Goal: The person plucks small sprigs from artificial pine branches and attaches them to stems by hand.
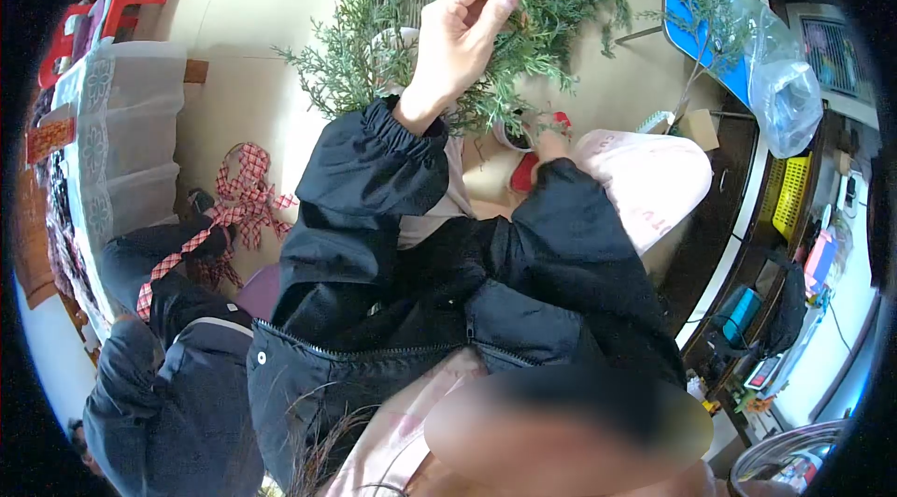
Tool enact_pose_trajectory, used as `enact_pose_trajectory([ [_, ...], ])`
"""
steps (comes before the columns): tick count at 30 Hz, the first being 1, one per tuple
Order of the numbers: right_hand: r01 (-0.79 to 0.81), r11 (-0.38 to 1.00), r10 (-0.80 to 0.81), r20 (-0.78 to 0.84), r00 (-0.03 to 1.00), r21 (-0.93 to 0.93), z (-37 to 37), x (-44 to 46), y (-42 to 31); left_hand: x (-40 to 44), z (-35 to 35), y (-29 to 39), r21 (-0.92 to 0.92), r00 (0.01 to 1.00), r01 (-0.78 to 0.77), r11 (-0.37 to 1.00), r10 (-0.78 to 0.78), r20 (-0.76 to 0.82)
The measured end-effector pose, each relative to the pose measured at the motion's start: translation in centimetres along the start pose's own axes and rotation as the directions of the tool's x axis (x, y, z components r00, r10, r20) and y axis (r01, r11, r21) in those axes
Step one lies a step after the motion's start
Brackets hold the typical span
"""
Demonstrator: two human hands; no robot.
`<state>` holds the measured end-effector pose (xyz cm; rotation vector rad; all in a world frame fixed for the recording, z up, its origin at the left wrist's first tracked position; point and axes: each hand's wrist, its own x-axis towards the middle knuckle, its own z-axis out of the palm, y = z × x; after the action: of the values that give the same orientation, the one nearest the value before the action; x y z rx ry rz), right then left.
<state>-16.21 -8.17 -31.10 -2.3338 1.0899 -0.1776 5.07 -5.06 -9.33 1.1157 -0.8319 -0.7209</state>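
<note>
My left hand (455, 41) is raised over a heap of green conifer branches (547, 39). Its thumb and fingertips are pinched together; whatever is between them, if anything, is too small to make out against the foliage. Lower and to the right, my right hand (551, 140) reaches down beside a small white container (513, 131) with dark contents. The fingers of that hand are small and partly hidden, so their grip is unclear. A red item (561, 120) shows at the fingers, and another red item (524, 173) lies just below.
Another person in dark clothes (192, 394) sits at left, near a checked red ribbon (245, 189) and a table with a white lace cloth (140, 137). At right are a blue board (687, 25), a clear plastic bag (785, 95) and a yellow basket (791, 189).
</note>
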Motion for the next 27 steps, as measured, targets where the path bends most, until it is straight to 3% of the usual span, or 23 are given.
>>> enact_pose_trajectory([
  [1,-0.086,0.992,0.095,-0.092,0.991,0.096,-0.8,0.2,0.6,0.2,-0.2,-0.4,0.015,1.0,-0.016,1.0,0.016,0.017],
  [2,-0.138,0.942,0.218,-0.244,0.945,0.307,-0.3,1.0,3.4,0.1,-0.3,-0.6,0.039,1.0,-0.021,0.999,0.02,0.018],
  [3,-0.225,0.894,0.343,-0.267,0.901,0.387,-7.8,1.1,-3.5,0.1,-0.3,-0.2,0.064,1.0,-0.023,0.998,0.022,0.018],
  [6,0.109,0.634,0.413,-0.454,0.79,0.766,-15.8,1.6,-9.3,0.0,-0.1,0.0,0.05,0.999,-0.022,0.998,0.02,0.034],
  [9,0.373,0.314,0.228,-0.451,0.863,0.873,-19.2,2.2,-14.6,0.3,0.3,-0.3,0.022,0.998,-0.042,0.999,0.041,0.042],
  [10,0.365,0.248,0.149,-0.407,0.901,0.897,-19.3,2.6,-15.6,0.3,0.4,-0.5,-0.001,0.998,-0.048,0.999,0.048,0.04],
  [13,0.314,0.219,0.09,-0.34,0.936,0.924,-18.3,4.0,-17.5,0.0,0.3,0.0,-0.015,0.997,-0.078,0.997,0.078,0.029],
  [17,0.316,0.134,0.139,-0.334,0.932,0.939,-17.0,4.6,-17.9,0.0,0.0,-0.1,0.027,0.987,-0.153,0.988,0.152,0.058],
  [19,0.308,0.081,0.176,-0.318,0.932,0.948,-16.7,4.6,-18.3,-0.1,0.1,0.0,-0.048,0.988,-0.12,0.992,0.124,0.09],
  [27,0.298,0.125,0.204,-0.319,0.926,0.946,-16.8,4.7,-18.7,0.0,0.3,0.0,-0.054,0.982,-0.158,0.986,0.162,0.092],
])
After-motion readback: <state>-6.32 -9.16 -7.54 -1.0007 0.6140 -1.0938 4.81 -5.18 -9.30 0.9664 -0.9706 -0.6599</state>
